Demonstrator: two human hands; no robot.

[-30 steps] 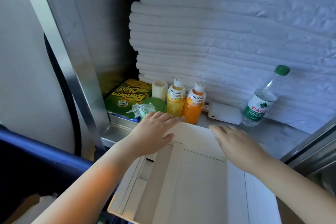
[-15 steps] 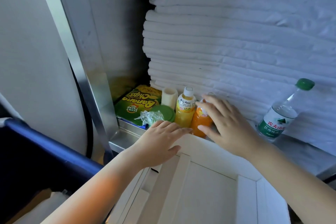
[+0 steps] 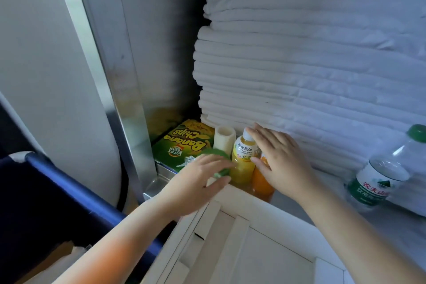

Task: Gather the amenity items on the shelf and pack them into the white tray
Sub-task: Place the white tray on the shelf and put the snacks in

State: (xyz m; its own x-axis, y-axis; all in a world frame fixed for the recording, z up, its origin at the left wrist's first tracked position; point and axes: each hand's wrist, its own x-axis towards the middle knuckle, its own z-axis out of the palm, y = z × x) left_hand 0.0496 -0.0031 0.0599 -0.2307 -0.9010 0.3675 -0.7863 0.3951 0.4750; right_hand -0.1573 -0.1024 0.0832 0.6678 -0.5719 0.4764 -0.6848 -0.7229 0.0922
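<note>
The white tray (image 3: pixel 265 249) lies at the bottom with its far rim against the shelf items. A yellow Mogu Mogu bottle (image 3: pixel 242 161) and an orange bottle (image 3: pixel 261 183) stand side by side behind the rim. My right hand (image 3: pixel 281 163) is spread over the orange bottle and hides most of it; the fingertips reach the yellow bottle's cap and the thumb lies between the bottles. My left hand (image 3: pixel 198 182), blurred, has its fingers apart over a green round lid (image 3: pixel 217 155). A Banana Chips box (image 3: pixel 184 143) and a cream cylinder (image 3: pixel 224 139) sit at the back left.
A tall stack of folded white towels (image 3: pixel 299 64) fills the shelf behind the items. A green-capped water bottle (image 3: pixel 380 177) leans against it at the right. A metal upright (image 3: pixel 119 99) bounds the shelf on the left, with a blue bar (image 3: pixel 76 191) below.
My right hand has slid left across the orange bottle to the yellow bottle's cap. My left hand has moved forward off the tray rim, over the green lid. The view has come closer.
</note>
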